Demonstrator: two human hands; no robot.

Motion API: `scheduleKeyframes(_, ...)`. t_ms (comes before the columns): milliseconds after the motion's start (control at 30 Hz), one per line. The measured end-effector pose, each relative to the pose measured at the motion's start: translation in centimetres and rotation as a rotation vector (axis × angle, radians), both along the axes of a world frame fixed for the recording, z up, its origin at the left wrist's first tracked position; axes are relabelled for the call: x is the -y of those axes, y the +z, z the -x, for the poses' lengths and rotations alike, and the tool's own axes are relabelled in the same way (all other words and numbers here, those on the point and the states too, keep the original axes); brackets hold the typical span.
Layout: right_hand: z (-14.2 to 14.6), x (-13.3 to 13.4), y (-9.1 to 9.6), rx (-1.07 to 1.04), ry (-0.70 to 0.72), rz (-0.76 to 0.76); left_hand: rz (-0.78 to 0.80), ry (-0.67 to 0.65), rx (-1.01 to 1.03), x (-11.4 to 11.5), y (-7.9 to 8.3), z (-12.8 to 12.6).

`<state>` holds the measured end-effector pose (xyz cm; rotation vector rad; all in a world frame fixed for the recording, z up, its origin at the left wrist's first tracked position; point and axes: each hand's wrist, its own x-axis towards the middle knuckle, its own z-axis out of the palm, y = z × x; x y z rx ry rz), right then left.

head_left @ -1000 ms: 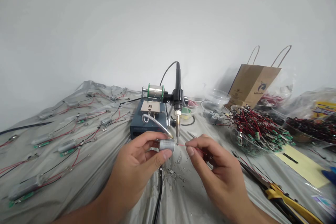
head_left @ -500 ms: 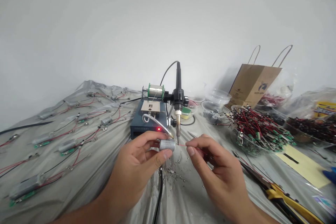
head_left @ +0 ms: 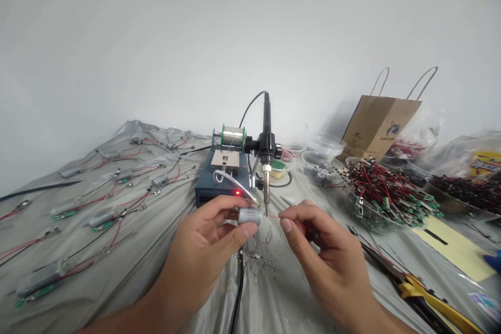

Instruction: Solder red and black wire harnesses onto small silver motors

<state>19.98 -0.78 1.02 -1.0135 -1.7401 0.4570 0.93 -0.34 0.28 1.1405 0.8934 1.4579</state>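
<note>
My left hand (head_left: 213, 237) grips a small silver motor (head_left: 249, 216) between thumb and fingers, its end turned to the right. Pinched in my right hand (head_left: 319, 242) is a thin red wire (head_left: 273, 216), whose tip reaches the motor's right end. A soldering iron (head_left: 266, 167) stands upright in a holder, its tip pointing down at that same spot. Beside the tip ends a curved metal solder feed tube (head_left: 237, 182), coming from a blue soldering station (head_left: 203, 188) with a lit red light. A solder spool (head_left: 233, 136) sits on top of the station.
Several wired motors (head_left: 102, 216) lie at left on the grey plastic sheet (head_left: 156, 292). To the right are a tub of wired parts (head_left: 376, 193), yellow-handled pliers (head_left: 422, 292), a yellow paper (head_left: 454, 248) and a brown paper bag (head_left: 378, 125). Solder scraps (head_left: 262, 261) lie below the iron.
Almost nothing differs. Both hands keep the motor and the red wire at the iron's tip, and the whole view has shifted very slightly.
</note>
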Motion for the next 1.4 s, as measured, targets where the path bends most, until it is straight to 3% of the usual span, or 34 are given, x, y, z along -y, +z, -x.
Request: scheduleKeyframes(1400,0.07,0.11,0.13,0.002,0.006,-0.001,0.017,0.005,-0.031,0.24,0.03,0.07)
